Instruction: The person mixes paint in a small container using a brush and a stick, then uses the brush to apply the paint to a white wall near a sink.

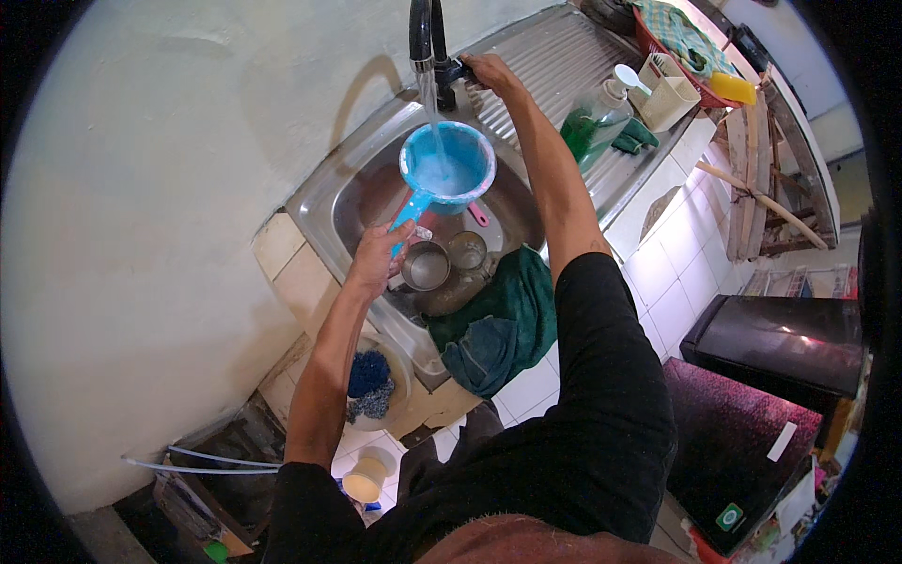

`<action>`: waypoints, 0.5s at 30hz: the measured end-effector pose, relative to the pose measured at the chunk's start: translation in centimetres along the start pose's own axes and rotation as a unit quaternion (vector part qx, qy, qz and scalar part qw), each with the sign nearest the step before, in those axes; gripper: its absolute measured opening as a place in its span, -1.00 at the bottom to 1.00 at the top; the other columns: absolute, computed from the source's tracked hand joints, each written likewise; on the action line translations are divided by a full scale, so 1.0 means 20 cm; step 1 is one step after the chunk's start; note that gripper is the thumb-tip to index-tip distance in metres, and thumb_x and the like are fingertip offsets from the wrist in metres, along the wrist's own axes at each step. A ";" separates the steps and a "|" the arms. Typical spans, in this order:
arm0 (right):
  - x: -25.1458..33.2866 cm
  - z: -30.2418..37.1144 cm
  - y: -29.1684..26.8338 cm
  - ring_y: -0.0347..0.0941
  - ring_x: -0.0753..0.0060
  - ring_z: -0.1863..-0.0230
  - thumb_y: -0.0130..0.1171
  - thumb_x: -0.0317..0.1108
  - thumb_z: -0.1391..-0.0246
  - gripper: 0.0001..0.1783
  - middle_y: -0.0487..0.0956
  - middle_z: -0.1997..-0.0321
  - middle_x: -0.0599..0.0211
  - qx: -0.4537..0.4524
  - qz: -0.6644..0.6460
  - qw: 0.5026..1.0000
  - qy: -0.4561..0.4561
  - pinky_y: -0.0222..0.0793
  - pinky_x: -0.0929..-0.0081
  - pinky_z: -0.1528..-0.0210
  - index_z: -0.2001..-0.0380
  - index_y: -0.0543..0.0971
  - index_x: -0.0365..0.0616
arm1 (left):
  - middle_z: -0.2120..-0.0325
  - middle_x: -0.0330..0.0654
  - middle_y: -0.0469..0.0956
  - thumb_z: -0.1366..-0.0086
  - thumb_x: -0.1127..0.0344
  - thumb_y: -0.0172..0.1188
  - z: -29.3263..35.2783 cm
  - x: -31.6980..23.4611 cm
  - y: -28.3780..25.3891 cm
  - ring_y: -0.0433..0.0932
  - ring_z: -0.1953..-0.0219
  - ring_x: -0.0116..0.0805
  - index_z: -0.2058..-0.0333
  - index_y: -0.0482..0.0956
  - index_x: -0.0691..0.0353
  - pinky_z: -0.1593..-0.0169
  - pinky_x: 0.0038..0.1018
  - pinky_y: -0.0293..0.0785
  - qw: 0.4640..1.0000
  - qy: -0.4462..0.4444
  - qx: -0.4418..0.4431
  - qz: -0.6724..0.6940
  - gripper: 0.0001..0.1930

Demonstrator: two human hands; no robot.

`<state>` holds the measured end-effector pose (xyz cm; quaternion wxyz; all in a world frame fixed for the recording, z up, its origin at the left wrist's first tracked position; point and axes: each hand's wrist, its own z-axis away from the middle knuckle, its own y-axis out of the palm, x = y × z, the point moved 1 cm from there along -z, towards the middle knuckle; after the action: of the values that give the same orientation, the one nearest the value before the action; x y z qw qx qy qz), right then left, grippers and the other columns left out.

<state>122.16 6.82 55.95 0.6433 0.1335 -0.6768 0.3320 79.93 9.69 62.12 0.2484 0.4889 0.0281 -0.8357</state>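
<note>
My left hand [381,256] is wrapped round the handle of a light blue dipper [447,193], holding it level over the sink [331,209]. Water from the black faucet [423,28] pours into the dipper, where water has collected. At the faucet's base, my right hand [490,72] grips the dark faucet handle [458,70]. Below the dipper, a metal mug [426,267] and a clear glass [466,250] sit in the basin. A pink handle [479,215] shows beside them; the rest of that thing is hidden.
A green cloth [526,291] hangs over the sink's near edge. On the ridged drainboard [536,61] stands a pump bottle of green liquid [597,122], near a cream holder [669,94] and a red basket [648,36]. A pale basin [399,390] with blue scrubbers is at the near left.
</note>
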 end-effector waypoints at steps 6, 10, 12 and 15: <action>0.03 0.04 -0.09 0.31 0.44 0.65 0.02 0.17 -0.14 -0.35 0.41 0.70 0.31 -0.019 0.053 0.998 -0.026 0.23 0.35 0.59 0.65 0.52 -0.28 | 0.72 -0.39 0.39 -0.25 0.08 0.19 -0.07 -0.02 0.01 0.25 0.69 -0.65 0.44 0.60 0.20 0.61 -0.58 0.11 0.986 0.095 -0.040 -0.134 -0.71; 0.10 0.19 -0.04 0.48 -0.28 0.14 -0.03 0.29 -0.05 -0.20 0.56 0.36 -0.31 -0.057 0.175 0.982 0.037 0.32 0.03 0.04 0.49 0.60 -0.44 | 0.73 -0.20 0.47 -0.18 0.07 0.21 0.02 -0.11 0.07 0.47 0.63 -0.32 0.51 0.61 0.27 0.49 -0.30 0.33 0.910 0.182 -0.138 -0.347 -0.66; 0.14 0.30 0.04 0.48 -0.29 0.14 -0.03 0.29 -0.05 -0.19 0.55 0.34 -0.33 -0.111 0.161 0.980 0.021 0.32 0.02 0.04 0.45 0.59 -0.47 | 0.65 -0.07 0.52 -0.18 0.05 0.19 0.06 -0.14 0.07 0.52 0.56 -0.17 0.46 0.62 0.25 0.42 -0.24 0.37 0.869 0.169 -0.175 -0.430 -0.67; 0.04 0.38 -0.11 0.51 0.07 0.51 -0.02 0.24 -0.07 -0.27 0.51 0.60 -0.01 -0.207 0.213 0.955 -0.004 0.38 0.16 0.37 0.59 0.53 -0.37 | 0.53 0.11 0.56 -0.17 0.03 0.15 0.06 -0.18 0.23 0.55 0.43 0.08 0.42 0.62 0.23 0.32 -0.12 0.42 0.803 0.175 -0.190 -0.537 -0.66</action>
<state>117.49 0.68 57.72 0.5686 -0.1484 -0.7461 0.3130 82.45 6.80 66.64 -0.1615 0.4761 0.4875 -0.7139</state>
